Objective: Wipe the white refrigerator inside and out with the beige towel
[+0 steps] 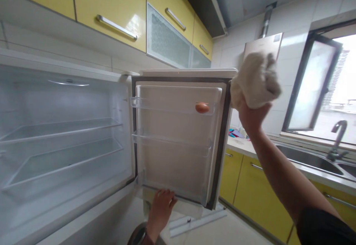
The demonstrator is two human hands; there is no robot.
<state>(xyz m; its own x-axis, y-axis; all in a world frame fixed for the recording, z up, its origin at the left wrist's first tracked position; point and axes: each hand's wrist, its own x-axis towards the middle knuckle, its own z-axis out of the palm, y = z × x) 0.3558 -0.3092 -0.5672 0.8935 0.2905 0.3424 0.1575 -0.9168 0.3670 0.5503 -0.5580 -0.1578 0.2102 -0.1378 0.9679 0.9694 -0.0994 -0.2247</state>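
off to the left of both hands is a white fridge (69,105) standing wide open, two glass shelves (61,127) inside. next in size is its door (172,124), swung out above the left hand and just left of the right one. past the right forearm, on that hand's far side, there's a steel sink (300,156) with a tap (341,137). straight up from the left hand, near the top of the door, runs a clear rack (167,103).

smaller again: the pale cloth (254,83), bunched up in the right hand (253,115), right by the door's free edge. fingers are mostly buried in it, but they look gathered tight around the fabric. too blurry to swear it's actually pressing on the door. the left hand (162,206) is down at the door's bottom edge, fingers curled over and close together; can't tell if it's really gripping or only resting.

littlest thing is what looks like a brown egg (202,107) in that rack, left of the right hand.

imo the step in hand is cloth work at the door's edge, left hand steadying. next move calls for a firm door and no jolting that egg.
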